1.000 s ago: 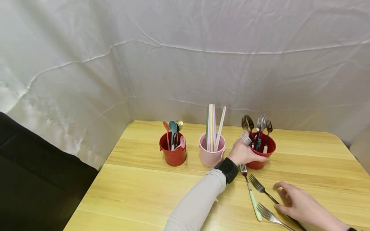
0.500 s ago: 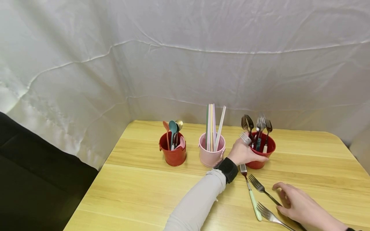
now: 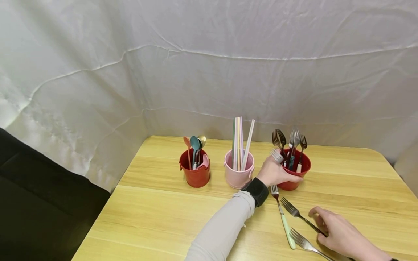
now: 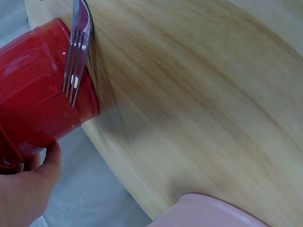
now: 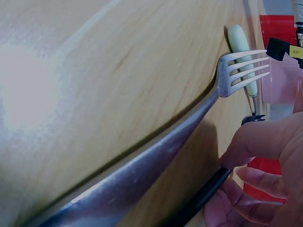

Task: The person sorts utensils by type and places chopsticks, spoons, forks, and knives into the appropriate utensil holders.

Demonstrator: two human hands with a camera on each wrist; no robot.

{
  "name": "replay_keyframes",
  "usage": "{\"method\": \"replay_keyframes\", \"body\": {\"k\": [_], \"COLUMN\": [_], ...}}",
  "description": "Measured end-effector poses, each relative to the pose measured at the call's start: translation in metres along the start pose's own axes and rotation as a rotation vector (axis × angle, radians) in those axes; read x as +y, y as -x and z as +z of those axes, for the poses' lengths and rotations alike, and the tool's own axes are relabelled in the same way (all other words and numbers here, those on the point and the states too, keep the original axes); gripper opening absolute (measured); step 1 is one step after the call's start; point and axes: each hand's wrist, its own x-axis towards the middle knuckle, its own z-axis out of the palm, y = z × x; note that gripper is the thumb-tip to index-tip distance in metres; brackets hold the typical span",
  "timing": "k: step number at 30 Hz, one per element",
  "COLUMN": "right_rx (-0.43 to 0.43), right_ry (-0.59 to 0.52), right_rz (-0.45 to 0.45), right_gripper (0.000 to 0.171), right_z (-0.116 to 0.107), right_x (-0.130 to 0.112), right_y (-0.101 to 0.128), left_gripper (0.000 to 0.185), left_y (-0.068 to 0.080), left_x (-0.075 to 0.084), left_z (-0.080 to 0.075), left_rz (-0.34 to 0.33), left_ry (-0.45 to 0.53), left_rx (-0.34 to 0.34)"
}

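The left hand (image 3: 275, 173) grips the red bucket (image 3: 295, 173) to steady it, while the right hand (image 3: 339, 233) pinches a black-handled fork (image 3: 298, 214) on the table (image 3: 156, 214).

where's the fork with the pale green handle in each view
Head: pale green-handled fork lies on the table, bottom centre-right, beside the black-handled fork.
Left wrist: not in it.
Right wrist: top right, its handle behind an all-metal fork's tines.
Shared landmark: the black-handled fork.

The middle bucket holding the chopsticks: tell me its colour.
Pale pink bucket; the head view shows it best.
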Motion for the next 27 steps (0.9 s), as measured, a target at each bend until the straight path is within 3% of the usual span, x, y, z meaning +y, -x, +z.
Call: {"method": "replay_keyframes", "body": {"k": [13, 20, 27], "right_rx": [0.004, -0.025, -0.059], "right_ry": [0.026, 0.051, 0.048], "right_rz": [0.069, 0.11, 0.091], "right_gripper": [0.03, 0.028, 0.03], "right_z": [0.0053, 0.0007, -0.0042], "right_x": [-0.0008, -0.0008, 0.0057], "right_y": [0.0022, 0.0016, 0.0027], "left_gripper": [0.079, 0.077, 0.077], "left_y": [-0.0008, -0.0026, -0.0037], "left_x": [-0.0014, -0.0024, -0.0022], "left_z": [-0.0003, 0.0002, 0.0009], "left_rz": [0.016, 0.011, 0.003], "left_ry": [0.013, 0.041, 0.064], "left_rx": [-0.007, -0.006, -0.014]}}
